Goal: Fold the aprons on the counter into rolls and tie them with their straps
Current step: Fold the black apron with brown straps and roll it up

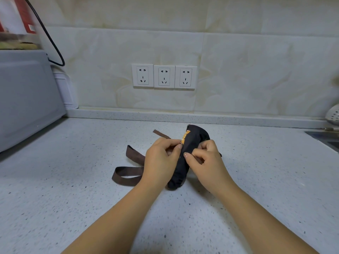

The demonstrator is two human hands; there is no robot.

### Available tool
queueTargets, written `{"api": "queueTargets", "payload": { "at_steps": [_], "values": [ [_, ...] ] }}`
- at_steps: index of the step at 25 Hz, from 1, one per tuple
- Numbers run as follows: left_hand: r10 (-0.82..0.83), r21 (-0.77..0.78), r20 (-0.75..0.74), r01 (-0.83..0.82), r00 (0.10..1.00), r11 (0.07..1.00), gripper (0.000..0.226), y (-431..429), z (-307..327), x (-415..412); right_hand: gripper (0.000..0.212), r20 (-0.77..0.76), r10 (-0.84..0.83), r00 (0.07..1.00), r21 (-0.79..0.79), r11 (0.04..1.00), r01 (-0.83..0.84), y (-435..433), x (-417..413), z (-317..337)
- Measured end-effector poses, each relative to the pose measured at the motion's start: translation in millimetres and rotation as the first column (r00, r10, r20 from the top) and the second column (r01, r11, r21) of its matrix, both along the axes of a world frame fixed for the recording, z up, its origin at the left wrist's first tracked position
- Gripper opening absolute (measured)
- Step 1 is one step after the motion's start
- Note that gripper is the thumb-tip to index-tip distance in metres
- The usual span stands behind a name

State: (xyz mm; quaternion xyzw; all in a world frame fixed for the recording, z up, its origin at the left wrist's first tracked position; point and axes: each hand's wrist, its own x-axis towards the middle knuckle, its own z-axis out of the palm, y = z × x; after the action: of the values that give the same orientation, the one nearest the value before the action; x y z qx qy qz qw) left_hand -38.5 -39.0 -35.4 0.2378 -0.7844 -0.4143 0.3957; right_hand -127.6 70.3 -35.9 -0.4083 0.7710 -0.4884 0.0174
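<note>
Two hands meet at mid-counter on one dark apron [191, 143], rolled into a tight bundle that runs diagonally from the near end up toward the wall, with a flash of orange print on its upper side. Left hand [161, 158] has fingers curled, thumb pinching the roll's left flank; right hand [205, 159] is curled too, fingertips nipping the fabric on the right flank. Brown straps [135, 155] trail loose to the left, looping flat on the speckled counter [73, 189]. Plenty of bare surface lies in front and to the right. A grey appliance [27, 98] hems in the left edge, the sink rim [326, 138] marks the far right, and the raised back ledge [183, 116] sits just behind the roll.
</note>
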Motion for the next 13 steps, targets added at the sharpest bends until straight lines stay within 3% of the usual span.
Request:
{"api": "queueTargets", "payload": {
  "at_steps": [7, 13],
  "values": [
    [-0.055, -0.018, -0.02, 0.055, 0.998, 0.998, 0.023, 3.7, -0.4, 2.3, 0.04, 0.009, 0.054, 0.998, -0.036, 0.998, -0.054, -0.2, -3.1, -1.4],
    [-0.114, -0.142, 0.129, 0.132, 0.985, 0.981, 0.038, 8.5, -2.9, -0.5, 0.006, 0.353, 0.18, 0.918, -0.083, 0.983, -0.162, 4.6, -8.1, -1.2]
  ]
}}
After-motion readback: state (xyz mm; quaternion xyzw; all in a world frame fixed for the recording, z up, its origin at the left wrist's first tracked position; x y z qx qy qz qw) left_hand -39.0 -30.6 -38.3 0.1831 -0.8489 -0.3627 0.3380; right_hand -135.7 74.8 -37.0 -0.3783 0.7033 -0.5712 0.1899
